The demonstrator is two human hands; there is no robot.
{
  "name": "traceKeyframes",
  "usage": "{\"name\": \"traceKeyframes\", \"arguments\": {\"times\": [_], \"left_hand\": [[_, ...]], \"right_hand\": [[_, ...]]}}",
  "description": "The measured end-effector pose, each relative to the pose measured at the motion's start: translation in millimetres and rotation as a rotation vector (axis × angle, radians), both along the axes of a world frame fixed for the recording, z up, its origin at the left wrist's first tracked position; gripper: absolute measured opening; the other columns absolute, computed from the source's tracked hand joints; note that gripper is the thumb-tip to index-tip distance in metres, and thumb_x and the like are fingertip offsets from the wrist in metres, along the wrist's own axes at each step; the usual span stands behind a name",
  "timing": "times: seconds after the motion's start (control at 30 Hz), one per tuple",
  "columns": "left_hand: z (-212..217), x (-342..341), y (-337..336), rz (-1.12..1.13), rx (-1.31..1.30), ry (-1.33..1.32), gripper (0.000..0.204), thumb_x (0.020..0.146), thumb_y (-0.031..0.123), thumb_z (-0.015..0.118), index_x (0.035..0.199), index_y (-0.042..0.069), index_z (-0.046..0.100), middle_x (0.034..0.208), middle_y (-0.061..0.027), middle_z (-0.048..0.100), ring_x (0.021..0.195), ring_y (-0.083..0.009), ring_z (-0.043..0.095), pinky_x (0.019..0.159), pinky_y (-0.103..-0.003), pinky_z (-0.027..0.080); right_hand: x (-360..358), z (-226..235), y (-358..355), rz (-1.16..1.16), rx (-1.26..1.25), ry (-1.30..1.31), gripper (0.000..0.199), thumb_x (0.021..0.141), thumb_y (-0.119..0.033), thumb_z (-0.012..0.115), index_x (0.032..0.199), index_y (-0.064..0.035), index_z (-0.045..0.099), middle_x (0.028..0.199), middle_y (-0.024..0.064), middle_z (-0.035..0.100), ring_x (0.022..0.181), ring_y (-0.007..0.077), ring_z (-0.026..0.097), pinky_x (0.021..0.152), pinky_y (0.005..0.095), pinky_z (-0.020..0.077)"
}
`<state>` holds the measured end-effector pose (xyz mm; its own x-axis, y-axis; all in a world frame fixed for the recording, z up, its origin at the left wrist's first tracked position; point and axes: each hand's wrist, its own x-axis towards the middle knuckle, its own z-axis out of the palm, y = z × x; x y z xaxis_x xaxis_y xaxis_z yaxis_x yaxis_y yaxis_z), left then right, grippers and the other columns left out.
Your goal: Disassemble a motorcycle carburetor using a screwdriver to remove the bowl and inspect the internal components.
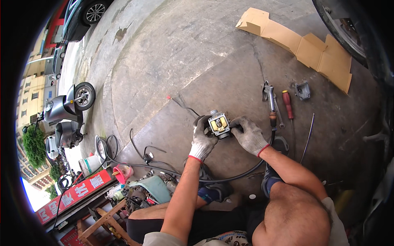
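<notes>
A small metal carburetor (218, 124) is held up over the concrete floor, its underside open and yellow float parts showing inside. My left hand (202, 140), in a grey-white work glove, grips it from the left with the fingers wrapped round its side. Gloved the same way, my right hand (249, 135) has its fingers curled in against the carburetor's right edge; whether a small part is between those fingertips is hidden. A thin wire (185, 107) with a red end runs out from behind the carburetor. To the right, a grey metal float bowl (303, 90) lies on the floor.
Right of my hands lie an air blow gun (269, 98) on a black hose (242, 177), a red-handled screwdriver (288, 107) and a wrench (280, 115). Unfolded cardboard (303, 46) lies beyond them. Scooter parts (143, 192) and a pink container (122, 174) sit at lower left.
</notes>
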<state>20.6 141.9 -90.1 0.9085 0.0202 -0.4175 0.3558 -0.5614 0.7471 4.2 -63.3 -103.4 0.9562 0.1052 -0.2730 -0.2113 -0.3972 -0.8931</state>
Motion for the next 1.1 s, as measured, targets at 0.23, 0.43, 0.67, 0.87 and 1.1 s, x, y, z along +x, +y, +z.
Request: {"name": "traceKeyframes", "arguments": {"times": [0.23, 0.43, 0.67, 0.87, 1.1], "left_hand": [[22, 5, 3, -0.097, 0.035, 0.11, 0.083, 0.071, 0.003, 0.08, 0.145, 0.004, 0.04, 0.147, -0.0159, 0.037, 0.135, -0.0301, 0.047, 0.105, -0.038, 0.052], [43, 9, -10, -0.064, -0.019, 0.085, 0.081, 0.075, 0.007, 0.082, 0.146, 0.005, 0.043, 0.153, -0.016, 0.034, 0.137, -0.0309, 0.045, 0.105, -0.04, 0.052], [49, 8, -13, -0.052, -0.071, 0.143, 0.067, 0.074, -0.004, 0.077, 0.135, 0.005, 0.051, 0.155, -0.0151, 0.034, 0.137, -0.03, 0.045, 0.104, -0.04, 0.053], [48, 6, -5, -0.004, -0.172, 0.2, 0.064, 0.073, -0.009, 0.075, 0.131, 0.002, 0.051, 0.153, -0.0138, 0.038, 0.134, -0.0266, 0.048, 0.104, -0.04, 0.053], [38, 3, 1, -0.061, -0.172, 0.099, 0.056, 0.075, -0.004, 0.076, 0.126, 0.002, 0.052, 0.15, -0.01, 0.041, 0.108, -0.0224, 0.065, 0.054, -0.027, 0.056]], "right_hand": [[-2, -4, 14, -0.014, -0.086, -0.079, 0.02, 0.084, -0.015, 0.071, 0.102, -0.0126, 0.064, 0.104, 0.0101, 0.062, 0.103, 0.0332, 0.06, 0.09, 0.0473, 0.0475], [-3, -15, 15, -0.026, -0.081, -0.206, 0.021, 0.082, -0.011, 0.072, 0.101, -0.013, 0.064, 0.105, 0.0119, 0.06, 0.098, 0.0341, 0.061, 0.085, 0.047, 0.0502], [-7, -9, 12, -0.013, -0.05, -0.35, 0.021, 0.082, -0.01, 0.072, 0.101, -0.0138, 0.065, 0.106, 0.0113, 0.061, 0.097, 0.0338, 0.062, 0.081, 0.047, 0.0509], [-9, -7, 15, 0.109, -0.205, -0.405, 0.02, 0.084, -0.019, 0.072, 0.103, -0.0163, 0.066, 0.109, 0.0093, 0.061, 0.094, 0.034, 0.061, 0.079, 0.0478, 0.0501], [-8, -10, 18, 0.117, -0.209, -0.449, 0.02, 0.083, -0.02, 0.073, 0.102, -0.0167, 0.067, 0.109, 0.0083, 0.062, 0.095, 0.0339, 0.061, 0.082, 0.0473, 0.049]]}}
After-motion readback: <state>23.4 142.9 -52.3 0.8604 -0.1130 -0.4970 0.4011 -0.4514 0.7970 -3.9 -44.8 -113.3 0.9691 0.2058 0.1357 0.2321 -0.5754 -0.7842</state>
